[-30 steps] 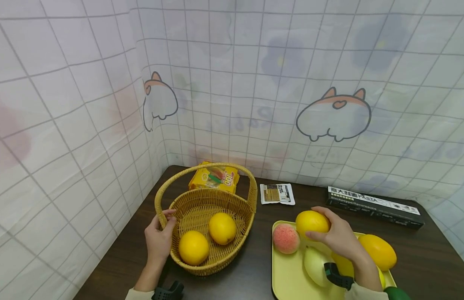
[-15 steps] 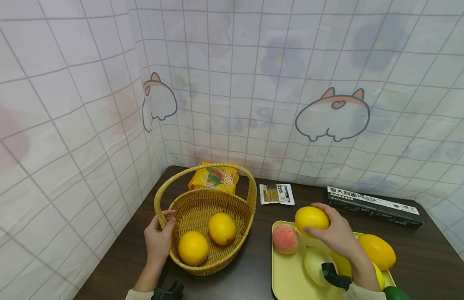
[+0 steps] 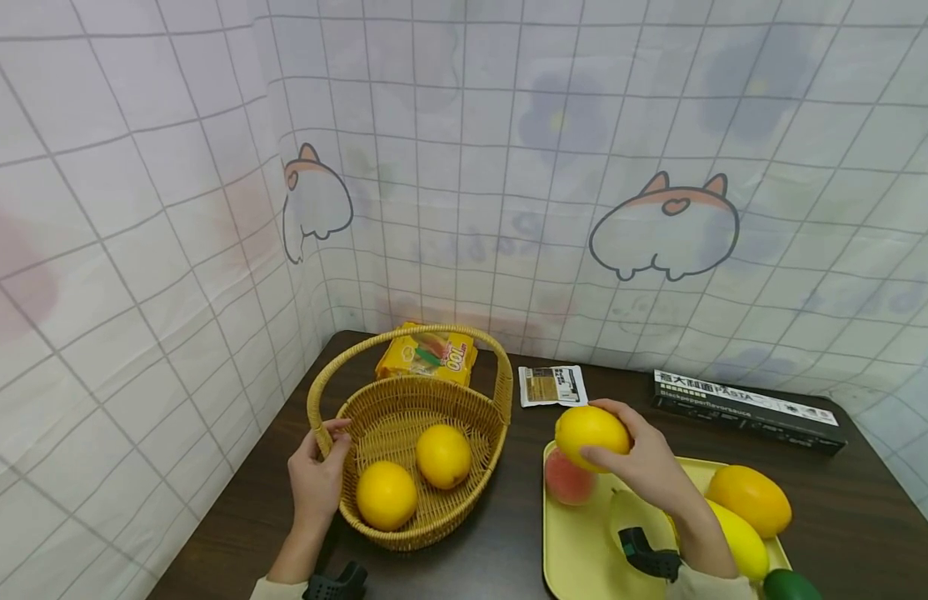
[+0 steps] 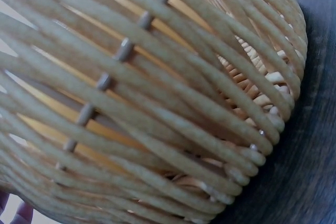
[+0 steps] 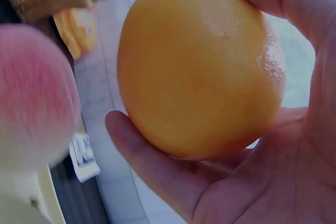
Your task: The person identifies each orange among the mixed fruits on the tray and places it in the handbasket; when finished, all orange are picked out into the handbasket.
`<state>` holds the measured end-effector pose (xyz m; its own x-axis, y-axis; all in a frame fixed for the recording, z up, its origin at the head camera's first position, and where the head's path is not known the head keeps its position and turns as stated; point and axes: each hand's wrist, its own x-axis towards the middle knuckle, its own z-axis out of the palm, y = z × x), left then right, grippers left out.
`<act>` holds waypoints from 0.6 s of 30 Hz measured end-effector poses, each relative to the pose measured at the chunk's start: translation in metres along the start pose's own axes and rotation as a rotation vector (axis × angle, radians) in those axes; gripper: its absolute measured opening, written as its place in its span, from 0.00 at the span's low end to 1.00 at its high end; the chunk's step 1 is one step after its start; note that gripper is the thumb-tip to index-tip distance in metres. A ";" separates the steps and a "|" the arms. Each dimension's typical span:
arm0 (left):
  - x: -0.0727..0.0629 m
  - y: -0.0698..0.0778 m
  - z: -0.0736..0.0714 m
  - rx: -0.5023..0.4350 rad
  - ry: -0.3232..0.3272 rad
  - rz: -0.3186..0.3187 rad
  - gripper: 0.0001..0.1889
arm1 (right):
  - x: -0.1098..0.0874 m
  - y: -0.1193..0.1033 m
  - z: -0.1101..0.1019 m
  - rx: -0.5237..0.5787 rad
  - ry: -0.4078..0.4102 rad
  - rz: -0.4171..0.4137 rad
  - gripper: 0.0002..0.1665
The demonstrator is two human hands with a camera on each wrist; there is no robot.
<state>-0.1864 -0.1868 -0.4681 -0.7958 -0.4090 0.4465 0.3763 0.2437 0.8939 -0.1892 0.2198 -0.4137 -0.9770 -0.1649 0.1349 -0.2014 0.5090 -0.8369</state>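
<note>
My right hand (image 3: 644, 458) grips a yellow lemon (image 3: 590, 437) between thumb and fingers, raised over the tray's far left corner. In the right wrist view, the lemon (image 5: 199, 66) fills much of the palm. Partly behind it in the head view is a pink peach (image 3: 571, 481). My left hand (image 3: 318, 475) pinches the foot of the handle on a wicker basket (image 3: 404, 392). Inside that basket lie two round yellow-orange fruits (image 3: 386, 497). The left wrist view shows the woven basket wall (image 4: 157, 93) close up, with fingertips at the lower left corner.
The yellow tray (image 3: 576, 567) also holds a pale green pear, partly hidden by my right arm, a mango (image 3: 749, 500) and a long yellow fruit (image 3: 737, 542). Something green (image 3: 790, 586) shows at its near right. Behind stand a yellow packet (image 3: 426, 354), white sachet (image 3: 552, 386) and black pasta box (image 3: 749, 411).
My right hand has lifted the lemon and carried it leftward, so it now overlaps the peach in view. My left hand and the basket have stayed in place.
</note>
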 end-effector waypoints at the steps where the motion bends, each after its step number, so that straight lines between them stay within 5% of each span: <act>1: 0.000 0.000 0.000 -0.001 -0.001 0.002 0.09 | 0.001 -0.002 0.003 0.010 -0.008 -0.004 0.37; 18: 0.000 -0.001 0.000 0.007 -0.005 -0.009 0.08 | 0.006 -0.033 0.061 0.209 -0.099 -0.052 0.35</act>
<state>-0.1861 -0.1871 -0.4688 -0.8016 -0.4071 0.4378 0.3653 0.2463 0.8977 -0.1846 0.1500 -0.4177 -0.9521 -0.2737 0.1366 -0.2226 0.3135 -0.9231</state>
